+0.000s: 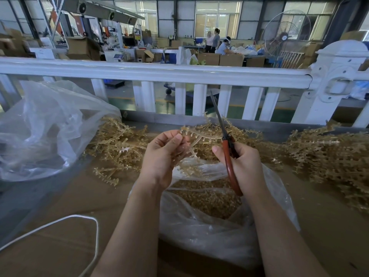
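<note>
My left hand pinches a translucent tan plastic sprue with small parts along its branches, held above an open clear bag. My right hand grips red-handled scissors, whose thin blades point up and away, just right of the sprue. Beneath both hands the clear bag holds several small tan cut-off pieces.
Heaps of tan sprues lie on the cardboard-covered table at middle left and at right. A big crumpled clear bag sits at left. A white cord loops near the front left. A white railing borders the far table edge.
</note>
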`<state>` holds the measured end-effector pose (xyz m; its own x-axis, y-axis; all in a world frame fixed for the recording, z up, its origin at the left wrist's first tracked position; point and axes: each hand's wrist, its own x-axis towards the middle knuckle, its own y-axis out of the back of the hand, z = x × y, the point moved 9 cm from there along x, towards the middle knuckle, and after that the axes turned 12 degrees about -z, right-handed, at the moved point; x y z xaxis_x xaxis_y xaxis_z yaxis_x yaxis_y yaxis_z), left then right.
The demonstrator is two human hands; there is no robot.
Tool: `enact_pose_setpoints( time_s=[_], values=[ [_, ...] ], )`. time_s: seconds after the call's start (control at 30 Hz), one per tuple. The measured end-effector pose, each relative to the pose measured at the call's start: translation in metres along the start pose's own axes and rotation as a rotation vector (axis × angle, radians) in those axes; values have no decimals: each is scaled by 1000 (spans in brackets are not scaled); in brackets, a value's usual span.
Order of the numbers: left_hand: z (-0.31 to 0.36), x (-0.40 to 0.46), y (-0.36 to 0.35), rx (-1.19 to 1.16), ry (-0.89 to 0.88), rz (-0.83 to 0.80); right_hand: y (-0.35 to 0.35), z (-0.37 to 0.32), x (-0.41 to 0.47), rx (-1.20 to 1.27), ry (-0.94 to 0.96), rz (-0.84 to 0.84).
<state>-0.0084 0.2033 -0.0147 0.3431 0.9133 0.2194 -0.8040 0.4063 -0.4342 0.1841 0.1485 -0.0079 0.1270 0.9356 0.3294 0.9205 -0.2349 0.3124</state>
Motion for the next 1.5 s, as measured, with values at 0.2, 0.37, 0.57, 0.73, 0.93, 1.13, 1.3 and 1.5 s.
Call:
enact_pose_setpoints(
  time_s=[0.2, 0.37, 0.57, 0.73, 0.93, 1.13, 1.3, 1.5],
  values=[
    [-2, -1, -2, 19, 6, 40, -3, -3, 0, 87, -19, -38],
    [-3, 0, -8, 38, -25, 63, -14, -2, 3, 116, -51, -108],
    [-4, 1, -13, 35, -54, 96, -23, 0, 4, 85, -102, -157],
    [-6, 0, -13, 101, -74, 156, -23, 4, 6, 62, -138, -146],
    [-17, 1, -13, -62, 28, 121, -15, 7, 5, 80, -141, -52],
    [-27, -2, -21, -62, 238, -65, 0, 11, 0, 285, -145, 68],
    [-36, -9, -36, 95, 379, -286, 4, 10, -1, 334, -103, 109],
    [-35, -10, -43, 110, 358, -322, 3, 12, 0, 375, -64, 112]
  ],
)
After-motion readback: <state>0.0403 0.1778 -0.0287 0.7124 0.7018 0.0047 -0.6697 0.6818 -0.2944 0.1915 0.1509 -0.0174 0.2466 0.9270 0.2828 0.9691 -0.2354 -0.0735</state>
